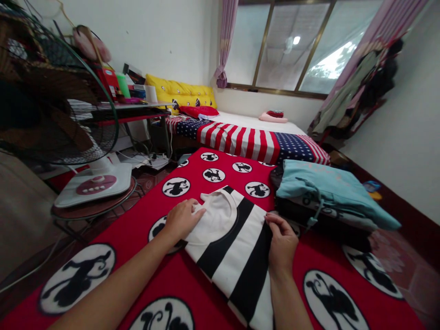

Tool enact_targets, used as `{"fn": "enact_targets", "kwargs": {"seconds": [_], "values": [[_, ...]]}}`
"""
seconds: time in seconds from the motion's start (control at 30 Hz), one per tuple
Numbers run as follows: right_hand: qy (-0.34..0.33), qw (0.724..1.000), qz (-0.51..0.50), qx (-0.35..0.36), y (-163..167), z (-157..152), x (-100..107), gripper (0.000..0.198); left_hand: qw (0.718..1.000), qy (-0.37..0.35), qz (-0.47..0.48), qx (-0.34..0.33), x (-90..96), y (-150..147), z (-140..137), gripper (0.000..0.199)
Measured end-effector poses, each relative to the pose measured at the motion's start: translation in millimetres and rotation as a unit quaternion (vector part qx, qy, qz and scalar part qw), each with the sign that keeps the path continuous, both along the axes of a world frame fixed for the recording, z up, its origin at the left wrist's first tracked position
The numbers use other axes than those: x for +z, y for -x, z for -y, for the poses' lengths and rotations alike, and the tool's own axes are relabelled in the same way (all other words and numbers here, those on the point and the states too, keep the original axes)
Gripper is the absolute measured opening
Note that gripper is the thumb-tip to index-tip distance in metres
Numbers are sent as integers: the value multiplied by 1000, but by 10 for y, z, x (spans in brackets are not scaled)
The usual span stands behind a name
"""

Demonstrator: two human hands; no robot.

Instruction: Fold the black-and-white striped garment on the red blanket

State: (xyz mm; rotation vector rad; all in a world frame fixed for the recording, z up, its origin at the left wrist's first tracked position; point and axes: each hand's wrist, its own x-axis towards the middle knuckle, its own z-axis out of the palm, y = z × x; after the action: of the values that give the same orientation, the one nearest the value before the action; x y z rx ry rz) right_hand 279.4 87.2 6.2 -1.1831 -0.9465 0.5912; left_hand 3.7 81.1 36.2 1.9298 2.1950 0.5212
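Note:
A folded black-and-white striped shirt point(233, 243) lies on a red blanket point(165, 279) printed with black-and-white cartoon circles. My left hand point(180, 220) rests on the shirt's left edge near the white collar part, fingers curled over the fabric. My right hand point(282, 243) grips the shirt's right edge, on a black stripe. Just right of the shirt sits a stack of folded clothes point(330, 201) with a light blue garment on top.
A standing fan point(92, 181) on a round stool is at the left. Beyond the blanket lies a mattress with a stars-and-stripes cover point(254, 140) and yellow pillows point(182, 91). A cluttered low table point(134, 110) stands at back left; clothes hang point(360, 91) at right.

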Motion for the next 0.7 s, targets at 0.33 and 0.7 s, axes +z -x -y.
{"fn": "enact_targets", "kwargs": {"seconds": [0.33, 0.7], "values": [[0, 1000, 0, 1, 10, 23, 24, 11, 999, 24, -24, -42, 90, -191, 266, 32], [5, 1000, 1, -4, 9, 43, 37, 12, 986, -94, -2, -140, -50, -707, 731, 10]]}}
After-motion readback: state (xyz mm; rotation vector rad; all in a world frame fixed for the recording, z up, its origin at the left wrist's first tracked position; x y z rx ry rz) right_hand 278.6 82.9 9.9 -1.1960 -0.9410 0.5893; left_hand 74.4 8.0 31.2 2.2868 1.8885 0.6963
